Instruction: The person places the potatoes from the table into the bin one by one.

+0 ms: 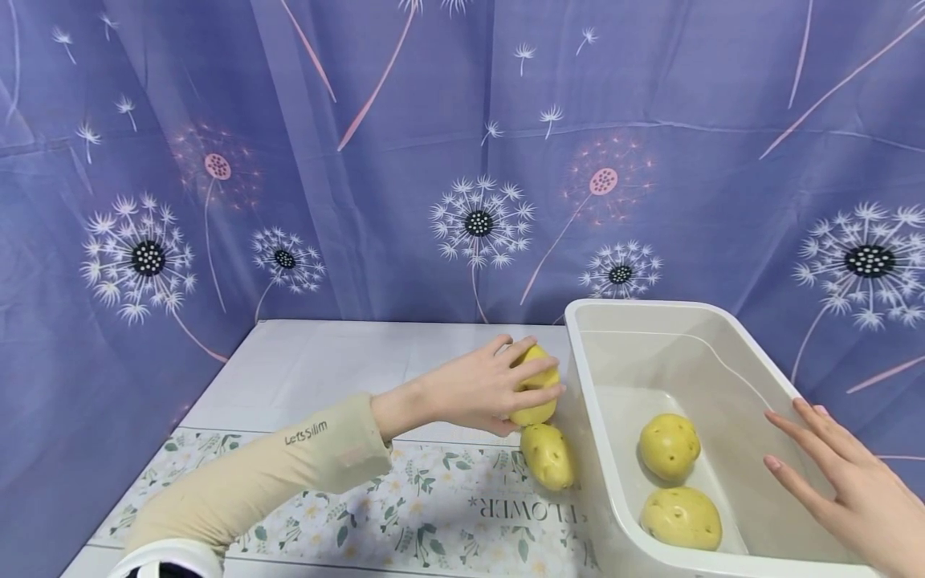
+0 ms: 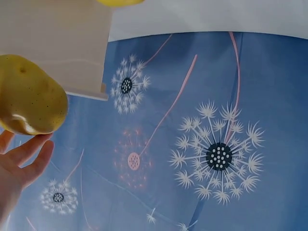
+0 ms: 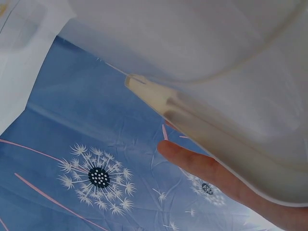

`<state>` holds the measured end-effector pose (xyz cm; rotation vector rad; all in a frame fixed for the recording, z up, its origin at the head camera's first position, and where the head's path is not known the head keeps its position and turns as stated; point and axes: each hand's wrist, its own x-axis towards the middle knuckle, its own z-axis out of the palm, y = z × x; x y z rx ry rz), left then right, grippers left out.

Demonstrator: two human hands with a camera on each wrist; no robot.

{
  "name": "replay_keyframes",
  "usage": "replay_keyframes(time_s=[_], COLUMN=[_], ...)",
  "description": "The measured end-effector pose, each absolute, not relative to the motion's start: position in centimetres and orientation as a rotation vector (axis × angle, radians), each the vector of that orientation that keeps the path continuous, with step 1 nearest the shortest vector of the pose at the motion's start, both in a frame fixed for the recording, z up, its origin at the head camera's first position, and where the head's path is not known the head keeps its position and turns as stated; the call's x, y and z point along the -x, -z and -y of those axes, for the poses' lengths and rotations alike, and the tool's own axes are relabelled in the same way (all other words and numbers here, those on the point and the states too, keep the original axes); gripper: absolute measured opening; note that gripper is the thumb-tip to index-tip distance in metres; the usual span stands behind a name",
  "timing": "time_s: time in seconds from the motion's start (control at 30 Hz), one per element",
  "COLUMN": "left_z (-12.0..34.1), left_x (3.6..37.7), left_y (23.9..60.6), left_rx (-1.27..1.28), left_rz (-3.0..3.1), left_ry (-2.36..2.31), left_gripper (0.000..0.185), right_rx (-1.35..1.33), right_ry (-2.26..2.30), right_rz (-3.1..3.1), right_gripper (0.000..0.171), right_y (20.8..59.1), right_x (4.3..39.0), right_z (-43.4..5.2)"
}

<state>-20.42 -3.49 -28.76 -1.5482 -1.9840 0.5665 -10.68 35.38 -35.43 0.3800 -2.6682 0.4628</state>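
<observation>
My left hand (image 1: 499, 389) curls its fingers round a yellow potato (image 1: 536, 395) just left of a white plastic tub (image 1: 614, 317). The same potato (image 2: 30, 95) fills the left edge of the left wrist view, with my fingers (image 2: 29, 156) under it. Another potato (image 1: 548, 456) lies on the table right below the held one, against the tub's wall. Two more potatoes (image 1: 669, 446) (image 1: 681, 518) lie inside the tub. My right hand (image 1: 841, 474) rests with straight fingers against the tub's right rim; one finger (image 3: 207, 169) shows beside the tub wall (image 3: 231, 72).
The table (image 1: 318, 365) is white at the back, with a floral mat (image 1: 405, 514) across the front. A purple dandelion-print cloth (image 1: 462, 160) hangs close behind and to both sides. The tub stands at the table's right end.
</observation>
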Motion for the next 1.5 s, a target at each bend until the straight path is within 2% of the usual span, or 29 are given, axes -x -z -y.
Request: replay_keyframes(time_s=[0.6, 1.5], left_z=[2.9, 0.8], left_x=[21.4, 22.5], left_y=[27.0, 25.6], left_rx=[1.491, 1.493], left_rz=[1.999, 2.07], left_ry=[-0.562, -0.556], left_gripper=[0.062, 0.065], right_rx=[-0.37, -0.37], right_ry=[-0.452, -0.471], right_rz=[2.681, 2.669], right_gripper=[0.057, 0.055], right_y=[35.4, 35.6], right_x=[10.8, 10.7], right_z=[-35.6, -35.4])
